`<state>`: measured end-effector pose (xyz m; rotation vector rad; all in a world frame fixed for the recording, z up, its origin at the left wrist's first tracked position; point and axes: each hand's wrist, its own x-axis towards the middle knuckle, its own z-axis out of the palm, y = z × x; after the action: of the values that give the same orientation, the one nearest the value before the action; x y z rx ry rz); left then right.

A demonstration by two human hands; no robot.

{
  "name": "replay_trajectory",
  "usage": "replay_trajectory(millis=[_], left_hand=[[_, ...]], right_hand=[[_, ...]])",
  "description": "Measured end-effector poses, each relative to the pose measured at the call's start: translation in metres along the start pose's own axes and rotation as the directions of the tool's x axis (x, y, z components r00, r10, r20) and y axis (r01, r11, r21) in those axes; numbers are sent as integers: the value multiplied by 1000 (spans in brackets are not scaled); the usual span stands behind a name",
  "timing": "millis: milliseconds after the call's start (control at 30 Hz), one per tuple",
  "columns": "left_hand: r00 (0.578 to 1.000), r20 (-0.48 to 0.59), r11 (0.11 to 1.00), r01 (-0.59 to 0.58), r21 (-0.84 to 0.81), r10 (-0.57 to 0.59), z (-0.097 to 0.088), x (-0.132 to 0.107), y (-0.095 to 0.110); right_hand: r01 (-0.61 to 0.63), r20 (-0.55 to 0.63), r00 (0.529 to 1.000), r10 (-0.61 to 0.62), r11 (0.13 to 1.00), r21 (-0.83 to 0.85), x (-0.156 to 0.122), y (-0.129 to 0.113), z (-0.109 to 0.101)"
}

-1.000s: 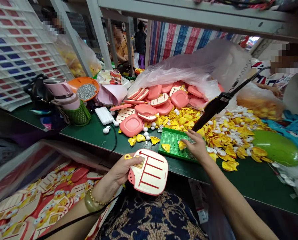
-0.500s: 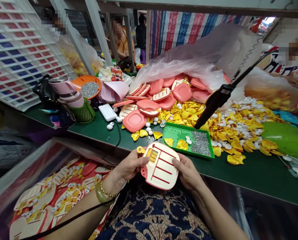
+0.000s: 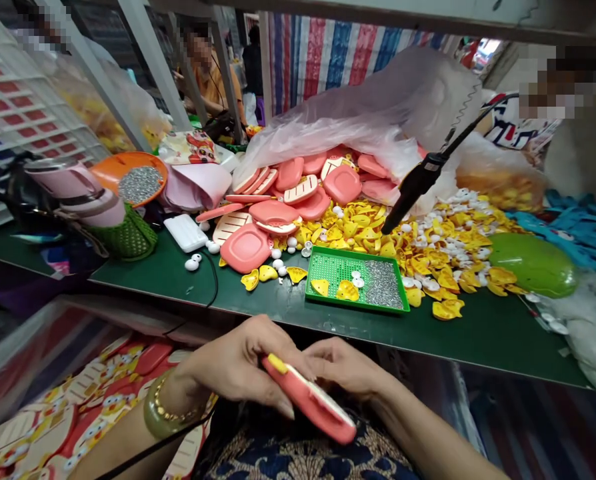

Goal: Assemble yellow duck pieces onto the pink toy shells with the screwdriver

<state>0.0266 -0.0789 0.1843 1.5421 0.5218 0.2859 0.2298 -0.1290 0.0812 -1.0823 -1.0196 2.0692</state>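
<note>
Backdrop: a striped tarp [image 3: 318,60] in red, blue and white hangs behind a slumped clear plastic bag [image 3: 358,100], and a co-worker [image 3: 211,80] in an orange shirt sits farther back.

Counter: the green counter [image 3: 478,340] carries a heap of pink shells [image 3: 303,187] spilling from the bag, with loose yellow pieces [image 3: 358,230] spread to their right.

Tray: a green tray [image 3: 355,280] sits near the counter's front edge, holding a few yellow pieces and a patch of grey beads.

Left grip: the left grip [image 3: 238,367] is clenched around a pink case [image 3: 311,400], fingers wrapped over its edge.

Right grip: the right grip [image 3: 343,367] has its fingers curled against the case's upper edge; whether they are clenching, I cannot tell.

Pink case: held between both hands, below the counter's front edge and above the lap, tilted edge-on, with a small yellow tab at its left end.

Beside the hands: duck-printed cards [image 3: 93,400] lie to the left.
</note>
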Motion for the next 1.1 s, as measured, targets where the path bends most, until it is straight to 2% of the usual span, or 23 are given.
replay_trajectory(millis=[33,67,100,133,167,200,267,300,367,433,500,533,567,600,667,700,733,767,833,967,1100], left_hand=[[999,4,999,40,-3,-40,0,0,-2],[997,-10,997,77,-21,-77,-1,1,-5],[994,-28,993,108,-50,-110,-2,2,-10],[989,-54,987,130,-90,-136,-4,5,-15],[983,-95,980,141,-141,-155,-5,9,-21],[973,-144,969,148,-196,-178,-6,13,-27],[947,-223,941,160,-297,-231,-8,22,-36],[933,-250,926,166,-341,-259,-8,27,-40],[912,-273,901,184,-393,-306,-7,34,-43],[905,-267,889,205,-410,-332,-6,39,-43],[906,-252,879,209,-429,-339,-7,43,-42],[910,-246,874,202,-442,-335,-9,44,-42],[913,-240,871,195,-452,-329,-10,46,-41],[917,-234,870,191,-455,-324,-12,48,-40],[923,-227,879,187,-439,-310,-15,53,-39],[927,-219,884,188,-428,-303,-16,56,-38],[933,-208,887,183,-424,-292,-17,60,-37],[941,-194,888,173,-427,-276,-17,63,-36],[956,-167,883,144,-446,-241,-15,70,-34],[968,-155,884,109,-454,-199,-11,81,-31],[962,-185,887,99,-451,-201,-9,84,-29]], right_hand=[[106,-130,983,-132,977,-187,-1,-7,-14],[204,-264,911,-316,903,-378,-1,-16,-31],[256,-358,787,-503,794,-552,1,-26,-50],[244,-367,673,-642,661,-710,4,-36,-69],[198,-300,627,-719,519,-831,9,-46,-86],[152,-203,643,-739,383,-911,15,-54,-100],[68,-19,768,-640,111,-991,26,-65,-119],[51,39,828,-560,6,-999,30,-68,-124],[26,81,895,-439,-131,-991,33,-69,-127],[-31,47,912,-406,-183,-983,30,-67,-127],[-112,-28,905,-425,-174,-978,23,-67,-128],[-147,-69,888,-455,-139,-979,19,-67,-129],[-168,-111,857,-504,-68,-983,15,-68,-130],[-168,-159,810,-564,37,-985,11,-68,-131],[-74,-294,684,-667,337,-938,3,-69,-125],[16,-381,637,-670,506,-863,0,-68,-119],[113,-463,619,-634,655,-747,-1,-67,-111],[197,-526,624,-578,768,-610,-3,-65,-101],[306,-573,670,-472,879,-366,-2,-61,-78],[403,-529,751,-395,909,-106,0,-56,-41],[387,-464,820,-335,922,18,-6,-57,-32]])
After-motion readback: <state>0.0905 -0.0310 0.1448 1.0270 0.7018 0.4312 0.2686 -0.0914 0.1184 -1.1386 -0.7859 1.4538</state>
